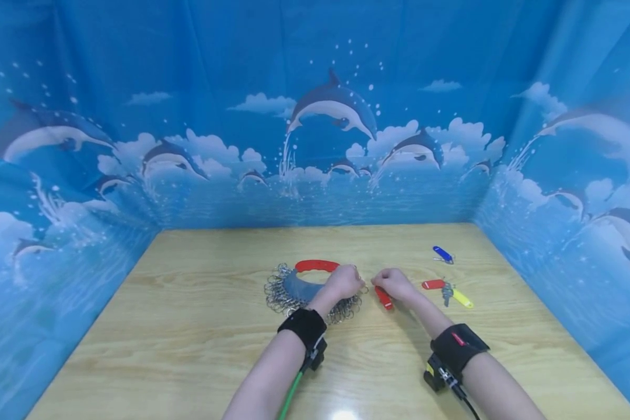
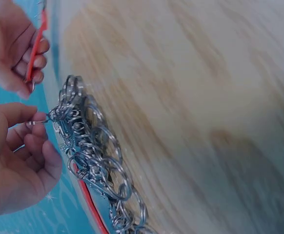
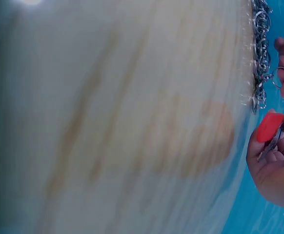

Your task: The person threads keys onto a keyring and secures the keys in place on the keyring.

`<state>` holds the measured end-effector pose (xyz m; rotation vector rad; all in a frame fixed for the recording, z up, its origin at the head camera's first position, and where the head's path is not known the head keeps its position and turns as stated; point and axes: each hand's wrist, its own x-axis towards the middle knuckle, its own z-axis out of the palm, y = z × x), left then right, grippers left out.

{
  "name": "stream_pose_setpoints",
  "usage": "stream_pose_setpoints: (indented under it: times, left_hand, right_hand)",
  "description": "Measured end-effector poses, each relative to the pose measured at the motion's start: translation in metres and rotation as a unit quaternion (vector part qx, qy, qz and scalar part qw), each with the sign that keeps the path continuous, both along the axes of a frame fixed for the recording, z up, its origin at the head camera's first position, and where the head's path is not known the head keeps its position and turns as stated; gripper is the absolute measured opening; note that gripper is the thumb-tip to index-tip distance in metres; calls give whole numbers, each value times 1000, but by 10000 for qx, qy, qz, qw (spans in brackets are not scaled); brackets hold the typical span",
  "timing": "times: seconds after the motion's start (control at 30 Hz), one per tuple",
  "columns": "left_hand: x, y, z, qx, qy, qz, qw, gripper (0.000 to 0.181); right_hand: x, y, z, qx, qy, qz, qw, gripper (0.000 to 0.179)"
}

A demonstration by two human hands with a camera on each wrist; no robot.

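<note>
A curved grey metal key holder [image 1: 297,287] with a red grip [image 1: 315,265] lies on the table, its outer edge crowded with metal rings [image 1: 277,296]. At its right end my left hand [image 1: 345,283] pinches one ring [image 2: 36,122] between thumb and fingertips. My right hand [image 1: 396,284] holds a red key tag [image 1: 384,298] just to the right of the holder. In the right wrist view a metal key [image 3: 270,147] shows beside that tag, within the fingers. Tag and pinched ring are apart.
Right of my right hand lie another red key tag [image 1: 433,284], a yellow tag [image 1: 462,298] and keys [image 1: 447,293]. A blue tag [image 1: 442,252] with a key is farther back. Dolphin-print curtains [image 1: 215,192] enclose the wooden table [image 1: 189,350] at back and sides.
</note>
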<state>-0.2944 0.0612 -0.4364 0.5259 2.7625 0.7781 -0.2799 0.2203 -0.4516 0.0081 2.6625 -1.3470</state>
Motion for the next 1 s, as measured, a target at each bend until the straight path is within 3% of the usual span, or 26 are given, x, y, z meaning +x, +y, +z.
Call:
stream_pose_setpoints:
  times: [0.13, 0.5, 0.7, 0.83, 1.0]
  left_hand:
    - [3, 1, 2, -199, 162, 11, 9997, 46]
    - [3, 1, 3, -516, 110, 240, 9983, 31]
    - [3, 0, 3, -797, 414, 295, 9955, 29]
    - [1, -3, 3, -743, 433, 562, 9947, 36]
    - [-1, -9, 1, -324, 189, 771, 9963, 43]
  right_hand:
    - [-1, -4, -1, 39, 165, 32, 9999, 16]
    - [-1, -9, 1, -35, 507, 60, 9987, 15]
    - [0, -10, 2, 19, 659, -52, 9978, 14]
    - [-1, -9, 2, 57, 649, -89, 9978, 14]
    - [-2, -8, 0, 111, 545, -117, 9984, 14]
